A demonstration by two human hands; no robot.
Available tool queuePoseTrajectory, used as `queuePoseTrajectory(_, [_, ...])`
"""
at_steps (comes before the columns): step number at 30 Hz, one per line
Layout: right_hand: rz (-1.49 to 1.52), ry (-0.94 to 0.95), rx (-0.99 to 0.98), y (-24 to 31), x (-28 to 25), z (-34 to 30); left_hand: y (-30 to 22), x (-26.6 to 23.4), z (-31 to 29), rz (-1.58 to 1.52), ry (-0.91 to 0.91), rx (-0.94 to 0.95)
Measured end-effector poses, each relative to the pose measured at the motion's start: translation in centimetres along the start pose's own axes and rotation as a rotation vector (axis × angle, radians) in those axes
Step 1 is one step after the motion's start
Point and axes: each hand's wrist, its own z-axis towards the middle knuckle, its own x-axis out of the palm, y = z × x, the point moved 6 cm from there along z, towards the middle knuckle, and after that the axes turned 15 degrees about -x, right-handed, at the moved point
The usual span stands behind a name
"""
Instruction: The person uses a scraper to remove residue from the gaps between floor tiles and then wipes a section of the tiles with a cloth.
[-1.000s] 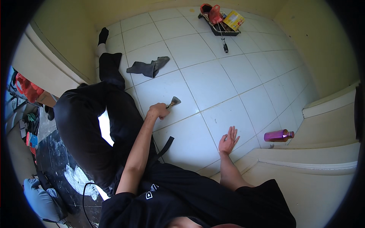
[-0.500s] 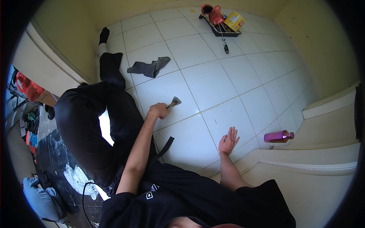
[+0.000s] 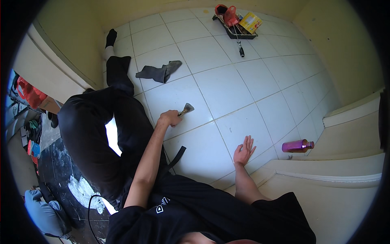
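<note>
The left hand (image 3: pixel 170 118) is closed around the handle of a hand tool (image 3: pixel 188 108), whose flared end lies over the white floor (image 3: pixel 221 89), near a grey cloth (image 3: pixel 159 73). The right hand (image 3: pixel 244 151) rests palm-down, fingers extended, left of a purple bottle (image 3: pixel 298 146).

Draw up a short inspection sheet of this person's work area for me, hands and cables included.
Surface: white tiles with visible joints.
Job's things: scraper, flared end pointing away from the person; contact with the floor can't be told.
Clutter: grey cloth, purple bottle, tray bearing a yellow pack.
Hands: left hand grips the scraper; right hand flat, fingers extended.
Cables: thin black cord, lower left.
Surroundings: yellowish walls; dark floor with white smears, left.
</note>
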Motion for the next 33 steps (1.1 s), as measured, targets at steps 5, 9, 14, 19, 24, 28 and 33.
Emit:
queuePoseTrajectory(5, [0.009, -0.004, 0.003, 0.1, -0.1, 0.0, 0.0, -0.3, -0.5, -0.015, -0.028, 0.015])
queuePoseTrajectory(9, [0.015, -0.003, 0.006, 0.1, -0.2, 0.0, 0.0, -0.2, -0.4, -0.025, -0.002, 0.026])
queuePoseTrajectory(14, [0.011, -0.005, 0.000, 0.1, -0.2, 0.1, 0.0, -0.2, -0.3, -0.026, -0.001, 0.016])
queuePoseTrajectory(19, [0.006, 0.001, 0.002, 0.1, -0.1, 0.0, -0.1, -0.1, -0.1, -0.001, -0.001, 0.018])
queuePoseTrajectory(24, [0.006, 0.004, 0.002, 0.0, 0.0, 0.0, 0.1, 0.2, 0.2, -0.008, -0.005, 0.022])
queuePoseTrajectory(28, [0.000, 0.007, 0.004, -0.1, 0.1, 0.0, 0.2, 0.4, 0.6, -0.011, -0.008, 0.029])
queuePoseTrajectory(33, [0.004, 0.000, 0.001, -0.1, 0.1, 0.0, -0.1, 0.1, 0.1, 0.012, -0.021, 0.027])
